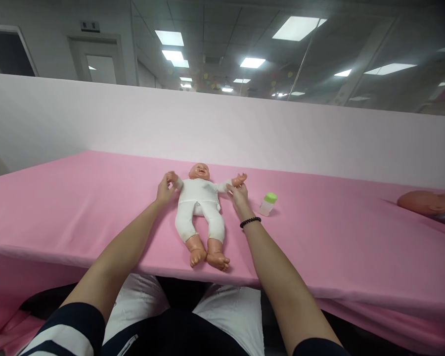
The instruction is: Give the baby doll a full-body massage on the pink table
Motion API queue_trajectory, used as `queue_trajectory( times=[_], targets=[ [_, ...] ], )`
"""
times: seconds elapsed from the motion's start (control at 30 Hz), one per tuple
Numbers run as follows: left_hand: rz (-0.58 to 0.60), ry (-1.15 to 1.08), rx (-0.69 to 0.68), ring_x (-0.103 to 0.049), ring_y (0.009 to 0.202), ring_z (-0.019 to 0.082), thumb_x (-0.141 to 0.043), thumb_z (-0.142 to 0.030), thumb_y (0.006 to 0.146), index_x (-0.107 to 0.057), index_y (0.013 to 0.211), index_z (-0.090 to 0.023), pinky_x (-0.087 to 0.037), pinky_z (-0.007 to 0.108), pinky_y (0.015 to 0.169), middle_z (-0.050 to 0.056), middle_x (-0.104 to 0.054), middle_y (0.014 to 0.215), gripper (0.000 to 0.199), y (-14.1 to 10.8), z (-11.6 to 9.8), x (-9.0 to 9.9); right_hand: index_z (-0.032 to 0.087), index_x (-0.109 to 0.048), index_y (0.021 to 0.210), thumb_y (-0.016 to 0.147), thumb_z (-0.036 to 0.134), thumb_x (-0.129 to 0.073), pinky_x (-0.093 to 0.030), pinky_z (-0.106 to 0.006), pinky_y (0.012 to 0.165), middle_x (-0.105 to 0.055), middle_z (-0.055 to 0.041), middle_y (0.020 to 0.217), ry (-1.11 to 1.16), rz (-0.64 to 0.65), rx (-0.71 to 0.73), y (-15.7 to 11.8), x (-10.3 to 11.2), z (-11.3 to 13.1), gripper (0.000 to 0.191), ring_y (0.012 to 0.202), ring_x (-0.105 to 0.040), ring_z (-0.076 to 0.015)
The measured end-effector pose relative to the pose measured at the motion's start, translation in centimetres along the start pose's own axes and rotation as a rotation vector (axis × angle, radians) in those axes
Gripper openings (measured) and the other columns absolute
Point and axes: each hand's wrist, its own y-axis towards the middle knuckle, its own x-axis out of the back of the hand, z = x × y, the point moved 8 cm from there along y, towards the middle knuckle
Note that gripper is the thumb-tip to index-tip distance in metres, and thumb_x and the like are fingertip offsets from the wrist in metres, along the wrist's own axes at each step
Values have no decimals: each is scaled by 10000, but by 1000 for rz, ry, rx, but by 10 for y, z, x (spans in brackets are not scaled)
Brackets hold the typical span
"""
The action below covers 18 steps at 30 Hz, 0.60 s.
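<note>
A baby doll with a white cloth body lies on its back on the pink-covered table, its head away from me and its bare feet near the front edge. My left hand is closed round the doll's hand on the left side. On the other side my right hand, below a black bead bracelet, grips the doll's other arm at the wrist. Both doll arms are stretched outward. A small clear bottle with a green cap stands just right of my right hand, untouched.
The pink cloth drapes over the table's front edge. At the far right lies another doll, partly cut off by the frame. A white partition rises behind the table, with glass above it. My legs are under the front edge.
</note>
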Motion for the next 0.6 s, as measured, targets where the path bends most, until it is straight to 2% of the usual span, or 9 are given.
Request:
queue_trajectory(
  times=[0.07, 0.1, 0.17, 0.23, 0.33, 0.43, 0.5, 0.6],
  targets=[
    [220, 138, -208, -588, 1187, 247, -600, -202, 851, -617, 1228, -221, -446, 421, 1083, 90, -635, 1246, 378, -8, -22, -22, 206, -607, 1249, 600, 163, -770, -482, -402, 1075, -590, -89, 1392, -76, 229, 114, -8, -26, 17, 670, 1256, -581, -243],
    [298, 191, -268, -575, 1207, 251, -580, -190, 851, -646, 1213, -221, -432, 422, 1098, 86, -637, 1255, 369, -12, -28, -30, 192, -670, 1171, 596, 155, -769, -447, -419, 1113, -623, -85, 1355, -153, 365, 155, -15, -41, 21, 585, 1268, -574, -259],
    [388, 289, -337, -561, 1222, 261, -522, -174, 865, -671, 1216, -210, -428, 437, 1099, 98, -628, 1277, 383, -17, -34, -40, 191, -747, 1057, 632, 145, -734, -387, -462, 1161, -690, -79, 1250, -336, 586, 209, -31, -63, 22, 428, 1266, -580, -280],
    [392, 351, -345, -553, 1227, 273, -493, -179, 878, -673, 1234, -198, -426, 454, 1096, 113, -617, 1293, 400, -17, -34, -41, 215, -776, 1045, 689, 138, -674, -337, -485, 1191, -714, -65, 1203, -470, 676, 265, -43, -73, 21, 379, 1286, -570, -277],
    [383, 347, -312, -544, 1239, 283, -516, -213, 881, -678, 1231, -205, -416, 464, 1104, 111, -611, 1300, 386, -17, -30, -41, 229, -773, 1081, 728, 132, -625, -320, -472, 1203, -704, -55, 1227, -523, 662, 339, -51, -77, 25, 396, 1314, -548, -259],
    [357, 206, -252, -555, 1218, 267, -556, -233, 873, -647, 1238, -214, -419, 450, 1102, 100, -615, 1286, 376, -14, -26, -37, 209, -742, 1133, 751, 171, -644, -407, -455, 1140, -698, -75, 1232, -458, 602, 350, -51, -76, 31, 396, 1233, -602, -253],
    [265, 68, -134, -567, 1193, 253, -578, -232, 873, -595, 1248, -208, -441, 446, 1080, 106, -612, 1271, 376, -6, -17, -26, 192, -698, 1181, 751, 214, -684, -456, -443, 1090, -677, -98, 1264, -364, 464, 330, -40, -67, 35, 431, 1197, -616, -251],
    [-10, -257, 220, -597, 1132, 235, -638, -214, 861, -505, 1219, -218, -495, 442, 1006, 109, -589, 1226, 382, 5, 19, 3, 180, -577, 1270, 760, 241, -681, -491, -416, 1051, -613, -118, 1334, -160, 95, 255, -16, -30, 32, 524, 1194, -608, -225]
  ],
)
